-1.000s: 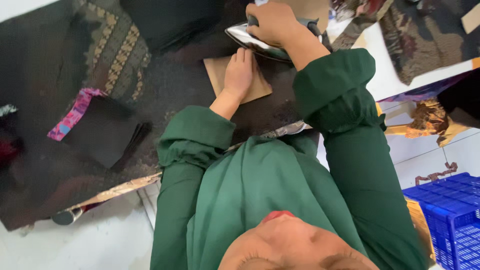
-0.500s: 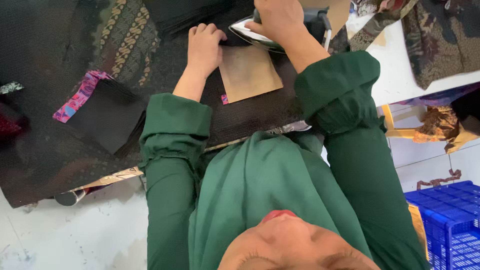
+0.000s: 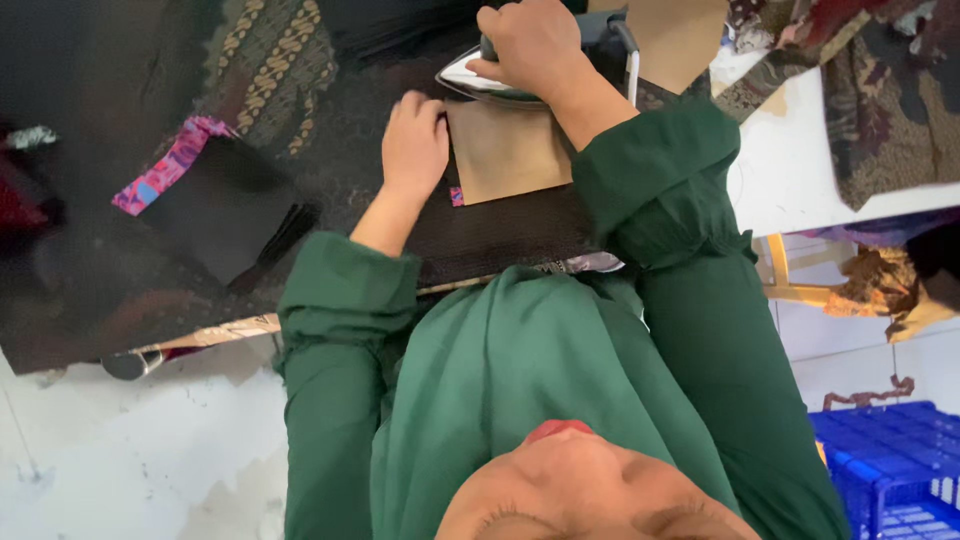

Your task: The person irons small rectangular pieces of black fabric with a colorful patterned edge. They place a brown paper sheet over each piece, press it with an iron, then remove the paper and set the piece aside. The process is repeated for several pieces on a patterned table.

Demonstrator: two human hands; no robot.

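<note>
My right hand [image 3: 530, 45] grips the handle of a clothes iron [image 3: 480, 85]. The iron rests on the far edge of a flat tan piece [image 3: 505, 150] that lies on the dark padded work surface [image 3: 500, 230]. With its fingers curled, my left hand [image 3: 415, 145] presses down on the left edge of that tan piece. A bit of pink patterned cloth [image 3: 456, 196] peeks out under the piece's near left corner. Both arms are in green sleeves.
A stack of black pieces [image 3: 225, 205] with a pink patterned strip [image 3: 165, 170] lies to the left. Gold-patterned dark cloth [image 3: 270, 70] lies at the back. A white table with patterned fabrics [image 3: 880, 110] is at the right, and a blue plastic crate [image 3: 890, 460] stands below it.
My left hand has slid off the middle of the tan piece to its left edge. The right hand stays on the iron at the far edge. The view has shifted.
</note>
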